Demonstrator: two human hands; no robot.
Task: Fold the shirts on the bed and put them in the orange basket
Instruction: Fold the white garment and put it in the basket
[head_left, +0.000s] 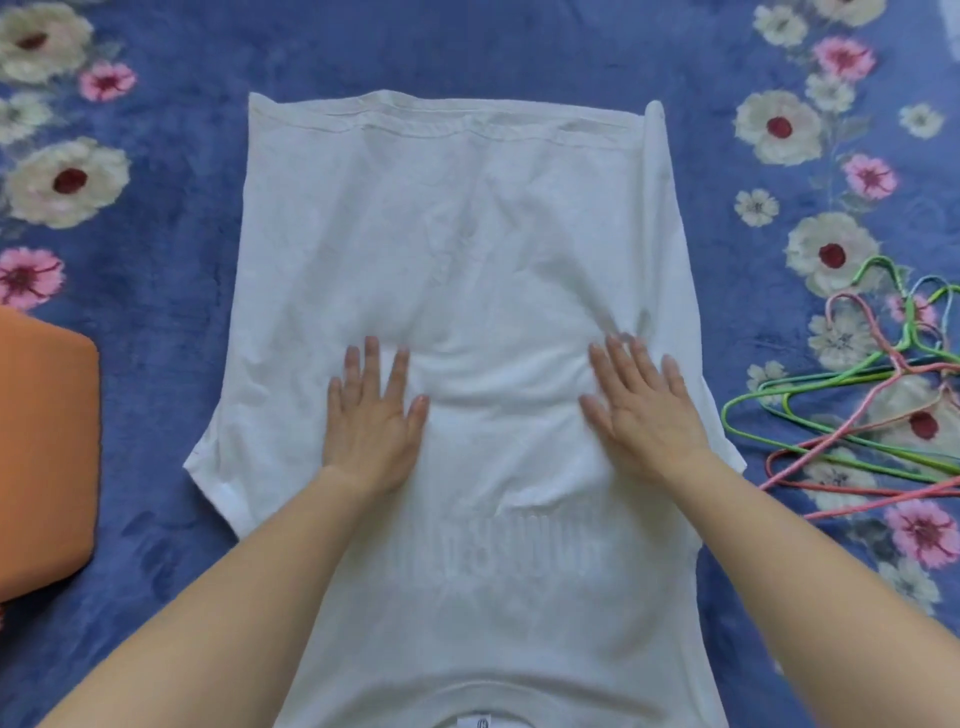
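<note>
The white shirt (467, 249) lies flat in the middle of the bed (171, 260), thin creased cloth, its collar nearest and partly cut off; faint lettering shows through the fabric, too dim to read; the left hand (371, 421) and right hand (641, 410) press on its middle, fingers (370, 358) straight and spread, gripping nothing; the stitched hem lies farthest; the orange basket (41, 441), smooth and round-cornered, sits toward the bed's left side, cut off; thin coloured hangers (883, 395) tangle toward the right side on the plush flowered cover.

Shirt (467, 234): one, white;
Hands: two; left hand (371, 415), right hand (644, 410);
Basket (41, 441): one, orange, partly in view;
Hangers (889, 358): tangled heap in green, pink, blue; exact number unclear;
Blanket (171, 234): one, blue, flowered
</note>
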